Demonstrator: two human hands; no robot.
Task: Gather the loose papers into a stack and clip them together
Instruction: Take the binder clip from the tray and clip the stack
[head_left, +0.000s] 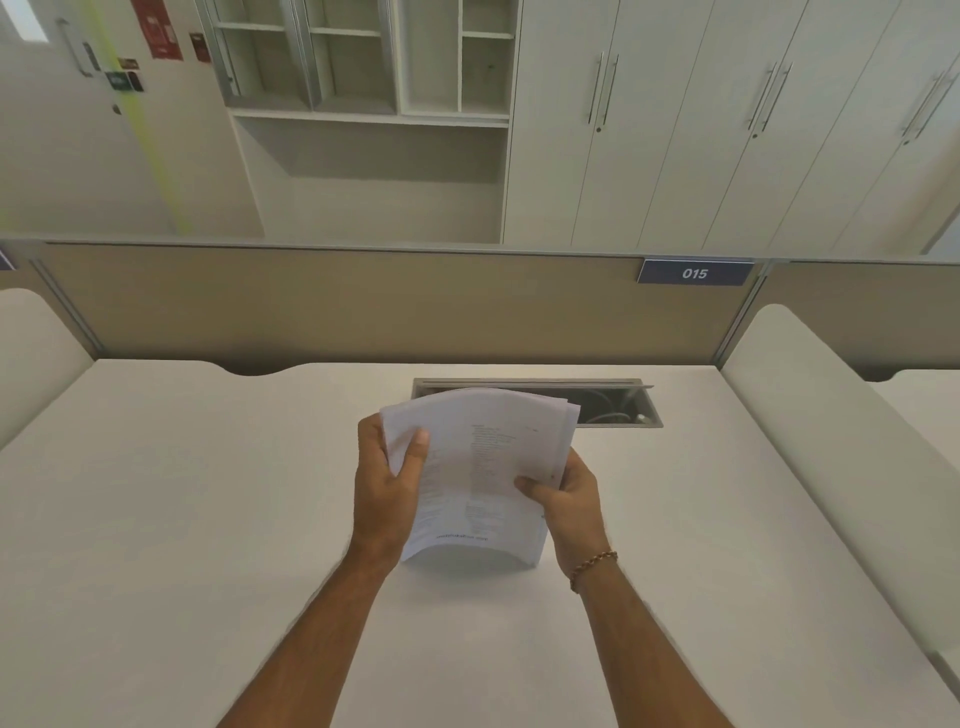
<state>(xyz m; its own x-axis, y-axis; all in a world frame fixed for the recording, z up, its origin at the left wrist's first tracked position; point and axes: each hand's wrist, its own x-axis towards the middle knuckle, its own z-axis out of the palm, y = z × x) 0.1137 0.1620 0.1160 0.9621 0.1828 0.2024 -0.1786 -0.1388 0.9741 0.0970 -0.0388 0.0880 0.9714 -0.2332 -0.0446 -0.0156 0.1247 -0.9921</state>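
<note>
A stack of white printed papers (478, 467) is held upright and slightly bowed above the white desk (182, 493), its lower edge close to the desk surface. My left hand (387, 488) grips the stack's left edge, thumb on the front sheet. My right hand (569, 499) grips the right edge lower down, thumb across the front; a gold bracelet sits on that wrist. The top edges of the sheets are slightly fanned and uneven. No clip is visible.
An open cable tray slot (613, 402) lies in the desk just behind the papers. A beige partition (363, 306) with a "015" label (695, 273) closes the far side. Low white dividers stand at the left (31, 353) and right (831, 426).
</note>
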